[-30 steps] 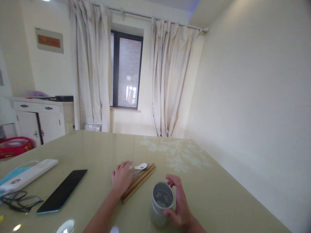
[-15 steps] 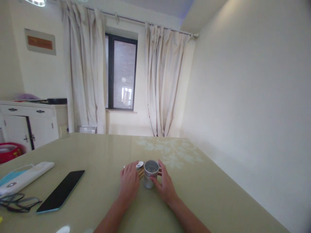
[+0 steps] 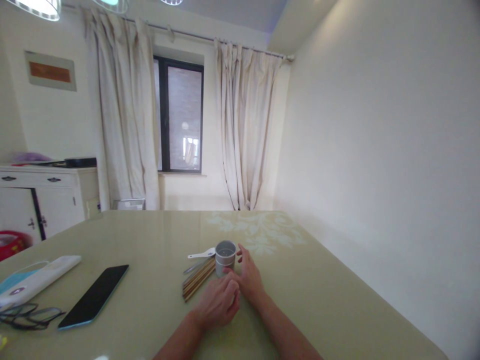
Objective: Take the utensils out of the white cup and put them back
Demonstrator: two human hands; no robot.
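A grey metal cup (image 3: 225, 256) stands upright on the table, and small holes seem to show inside it. My right hand (image 3: 250, 280) is at the cup's right side, fingers spread and apart from the rim; its thumb reaches toward the lower wall, and I cannot tell whether it touches. In front of the cup my left hand (image 3: 220, 303) is curled closed, close to the right thumb. The inside of the left hand is hidden. Left of the cup lie a bundle of chopsticks (image 3: 198, 280), a white spoon (image 3: 202, 254) and a thin metal utensil (image 3: 192, 267).
On the left of the table (image 3: 150, 240) are a black-screened phone (image 3: 95, 296), a long white device (image 3: 41, 280), eyeglasses (image 3: 32, 317) and a blue mask (image 3: 15, 281). A wall (image 3: 375, 175) runs along the right. A white cabinet (image 3: 60, 200) stands at the back left.
My left hand has drawn back from the chopsticks and spoon to the front of the cup and curled closed, uncovering them. My right hand has loosened around the cup. The view has shifted slightly.
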